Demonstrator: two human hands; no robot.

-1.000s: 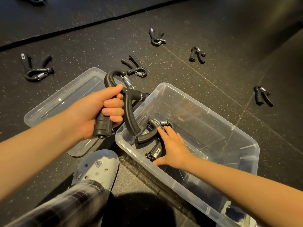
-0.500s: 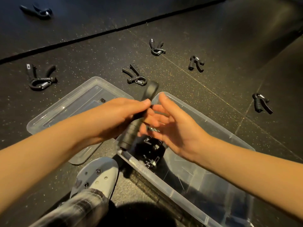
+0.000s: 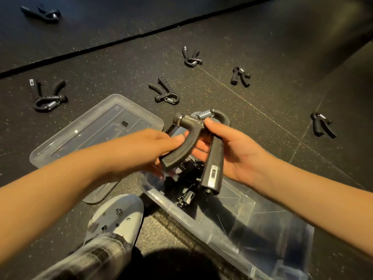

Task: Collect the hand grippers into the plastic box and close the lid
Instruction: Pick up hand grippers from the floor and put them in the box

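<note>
Left hand (image 3: 157, 146): grip closed round the curved handle of one hand gripper (image 3: 179, 151). Right hand (image 3: 234, 152): grip closed on its straight handle, thumb by the spring (image 3: 204, 114). The piece is held above the near end of the plastic box (image 3: 262, 229).

Count:
- One gripper held.
- Six loose grippers (image 3: 43, 14) (image 3: 47, 96) (image 3: 164, 93) (image 3: 191, 57) (image 3: 240, 76) (image 3: 322, 125) on the floor (image 3: 272, 47).
- A dark cluster (image 3: 186, 196) in the box, number not discernible.
- One lid (image 3: 96, 128) beside the box.

Half a second earlier the right hand was open and only the left held the piece.

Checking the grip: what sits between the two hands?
Head view: a black hand gripper, its curved handle held by the left hand, its straight handle by the right hand.
</note>
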